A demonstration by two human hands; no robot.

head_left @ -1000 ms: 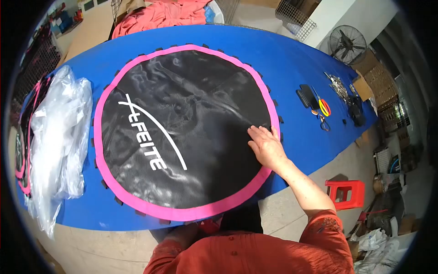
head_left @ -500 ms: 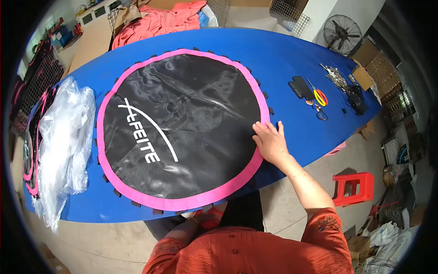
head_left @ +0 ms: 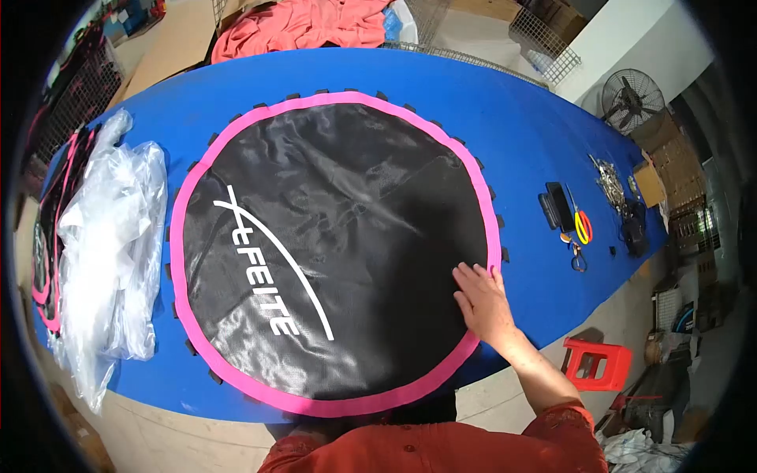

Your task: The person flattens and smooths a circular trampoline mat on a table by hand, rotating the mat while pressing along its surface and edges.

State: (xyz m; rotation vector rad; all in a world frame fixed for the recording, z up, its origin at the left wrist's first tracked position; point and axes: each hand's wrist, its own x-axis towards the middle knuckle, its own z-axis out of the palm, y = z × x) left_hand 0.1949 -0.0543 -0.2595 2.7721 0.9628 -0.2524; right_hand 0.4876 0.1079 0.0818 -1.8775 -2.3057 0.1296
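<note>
Blue bench point(head_left: 544, 299), fan point(head_left: 631, 101) stood beyond; round black mat point(head_left: 371, 236) lay mid-bench. Right hand point(head_left: 485, 303) rested flat on mat's right edge, grip slack, nothing held, reaching further inward than half a second earlier. Left grip unseen, couldn't tell.

1 head view, forward and down

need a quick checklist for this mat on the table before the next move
1. Mat lying logo side up on the blue table: ok
2. Mat smooth: not ok, creases cross the black part
3. Right hand on the mat's right edge, fingers spread: ok
4. Left hand placed: cannot tell, out of view
5. Yellow-handled scissors off the mat: ok, lying to its right
6. All black tabs sticking outward: cannot tell, some stretches are hidden
</note>
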